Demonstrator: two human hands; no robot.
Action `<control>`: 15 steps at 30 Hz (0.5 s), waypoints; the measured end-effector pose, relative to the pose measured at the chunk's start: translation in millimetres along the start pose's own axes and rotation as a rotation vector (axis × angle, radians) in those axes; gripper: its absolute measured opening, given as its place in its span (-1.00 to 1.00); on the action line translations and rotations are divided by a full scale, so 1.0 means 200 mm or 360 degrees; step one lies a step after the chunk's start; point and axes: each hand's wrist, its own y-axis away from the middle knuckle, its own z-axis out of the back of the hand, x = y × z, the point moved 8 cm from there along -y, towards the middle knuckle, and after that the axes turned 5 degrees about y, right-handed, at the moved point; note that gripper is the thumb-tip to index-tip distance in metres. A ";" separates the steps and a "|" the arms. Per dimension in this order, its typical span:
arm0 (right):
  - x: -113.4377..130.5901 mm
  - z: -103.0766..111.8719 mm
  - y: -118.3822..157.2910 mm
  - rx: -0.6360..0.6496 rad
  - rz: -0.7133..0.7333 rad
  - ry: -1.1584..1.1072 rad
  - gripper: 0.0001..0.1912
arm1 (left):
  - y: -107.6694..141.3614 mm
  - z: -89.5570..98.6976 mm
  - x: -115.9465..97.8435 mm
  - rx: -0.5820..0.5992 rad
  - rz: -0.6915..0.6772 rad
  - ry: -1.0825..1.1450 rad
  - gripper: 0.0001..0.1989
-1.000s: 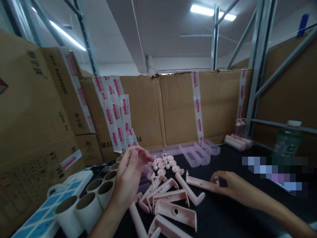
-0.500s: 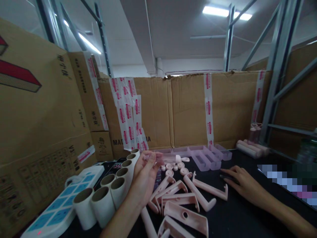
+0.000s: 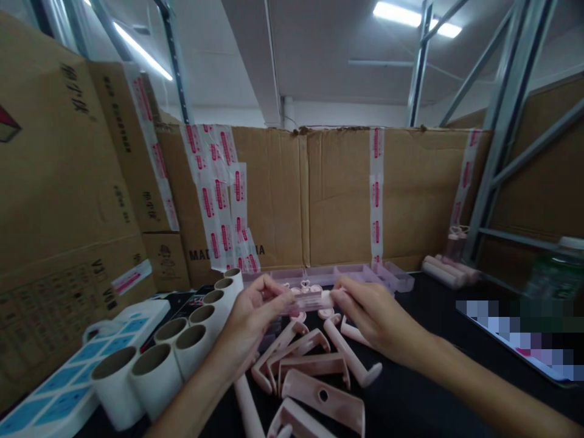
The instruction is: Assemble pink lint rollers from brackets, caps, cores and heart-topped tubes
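A clear pinkish tube with a pale cap is held level above the table. The fingers of my left hand close on its left end. My right hand pinches the cap end, its fingertips hiding most of the loop there. Just behind and below the tube lie several small round pale pink parts. Nearer to me is a loose pile of pale pink plastic brackets, some long and bent at the ends, one broad piece with a hole.
White cardboard tubes stand at the left beside a white power strip. A purple divided tray lies along the cardboard wall. To the right are pink rolls, a blurred-out phone-like device and a green bottle.
My right hand has come from the table at the right to the tube's cap end. My left hand still holds the tube, now slightly lower. The view has shifted a little.
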 end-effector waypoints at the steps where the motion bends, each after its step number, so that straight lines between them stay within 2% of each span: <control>1: -0.01 -0.01 -0.02 -0.0038 -0.0006 0.0037 -0.70 | -0.01 0.01 -0.04 0.0004 -0.0095 -0.0292 -0.76; 4: 0.01 -0.05 -0.09 -0.0133 -0.0014 0.0084 -0.70 | 0.00 -0.04 -0.12 0.0053 -0.0472 -0.1263 -0.81; 6: 0.05 -0.07 -0.15 -0.0154 0.0018 0.0028 -0.69 | 0.02 -0.11 -0.13 0.0081 -0.0694 -0.1627 -0.81; 9: 0.11 -0.11 -0.22 -0.0112 0.0053 -0.0184 -0.62 | 0.03 -0.14 -0.13 0.0085 -0.0753 -0.1631 -0.82; 13: 0.13 -0.15 -0.29 0.0052 0.0002 -0.0563 -0.54 | -0.01 -0.13 -0.15 0.0222 -0.0566 -0.1498 -0.71; 15: 0.10 -0.14 -0.31 0.0139 -0.0102 -0.0908 -0.50 | -0.02 -0.09 -0.19 0.0278 -0.0448 -0.1268 -0.62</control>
